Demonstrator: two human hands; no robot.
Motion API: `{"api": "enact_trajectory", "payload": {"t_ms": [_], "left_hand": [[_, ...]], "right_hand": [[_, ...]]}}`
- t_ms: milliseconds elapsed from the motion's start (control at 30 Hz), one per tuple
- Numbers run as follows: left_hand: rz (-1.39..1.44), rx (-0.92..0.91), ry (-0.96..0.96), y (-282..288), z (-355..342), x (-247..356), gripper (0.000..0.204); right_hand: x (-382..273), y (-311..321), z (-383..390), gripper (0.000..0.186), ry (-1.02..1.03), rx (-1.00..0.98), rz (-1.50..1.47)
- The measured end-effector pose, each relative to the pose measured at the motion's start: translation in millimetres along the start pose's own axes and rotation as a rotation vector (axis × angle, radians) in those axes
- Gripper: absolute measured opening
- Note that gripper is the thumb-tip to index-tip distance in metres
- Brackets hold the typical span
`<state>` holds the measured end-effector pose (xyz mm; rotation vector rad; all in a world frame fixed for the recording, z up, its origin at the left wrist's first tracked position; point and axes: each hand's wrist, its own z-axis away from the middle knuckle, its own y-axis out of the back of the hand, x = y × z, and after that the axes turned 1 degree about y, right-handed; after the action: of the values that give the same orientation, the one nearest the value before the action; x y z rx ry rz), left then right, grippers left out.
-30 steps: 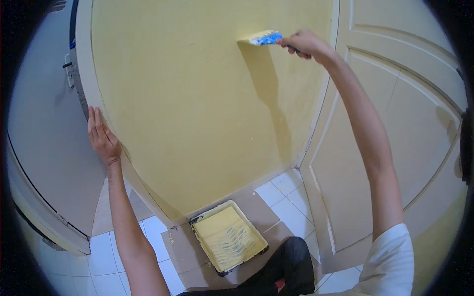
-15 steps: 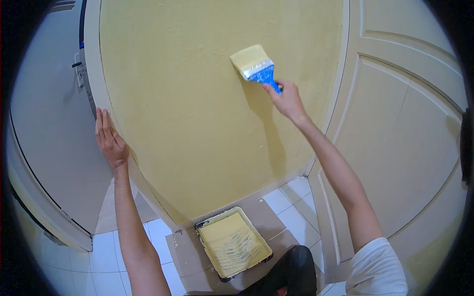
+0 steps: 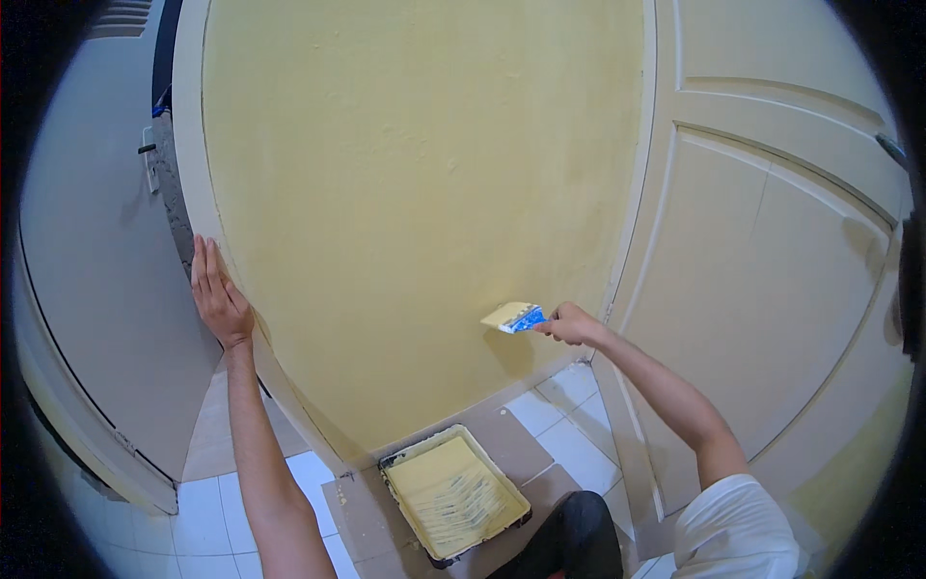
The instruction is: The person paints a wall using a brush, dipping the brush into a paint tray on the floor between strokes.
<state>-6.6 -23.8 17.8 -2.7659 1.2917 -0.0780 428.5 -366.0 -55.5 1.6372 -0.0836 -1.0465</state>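
Note:
My right hand (image 3: 571,325) grips the blue handle of a wide paintbrush (image 3: 514,317) loaded with yellow paint, its bristles against the lower part of the yellow wall (image 3: 415,193). My left hand (image 3: 218,297) lies flat, fingers apart, on the pale door frame (image 3: 193,145) at the wall's left edge. A paint tray (image 3: 453,492) holding yellow paint sits on the floor below the brush, in front of my dark-trousered knee (image 3: 579,536).
A grey door (image 3: 96,289) stands open at the left. A cream panelled door (image 3: 772,289) fills the right. Brown paper (image 3: 362,502) covers white floor tiles (image 3: 569,415) under the tray.
My right hand has swept the brush down the wall from high up to near the floor. My left hand has stayed on the frame.

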Motion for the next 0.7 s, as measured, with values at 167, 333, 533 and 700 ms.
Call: {"api": "enact_trajectory", "payload": {"t_ms": [167, 333, 533, 700], "left_hand": [[0.013, 0.024, -0.001, -6.2, 2.7, 8.5, 0.055], [-0.023, 0.005, 0.002, -0.1, 4.1, -2.1, 0.055], [-0.004, 0.02, -0.011, 1.8, -0.8, 5.3, 0.054], [-0.018, 0.0, 0.003, 4.5, 0.4, 0.6, 0.054]], "right_hand": [[-49.1, 76.5, -15.5, 0.035, 0.019, -0.134, 0.128], [-146.5, 137.2, -6.5, 0.023, 0.142, -0.084, 0.021], [-210.0, 156.7, 58.9, 0.025, 0.342, 0.153, -0.139], [-263.5, 158.5, 55.1, 0.031, 0.675, 0.443, -0.398]]}}
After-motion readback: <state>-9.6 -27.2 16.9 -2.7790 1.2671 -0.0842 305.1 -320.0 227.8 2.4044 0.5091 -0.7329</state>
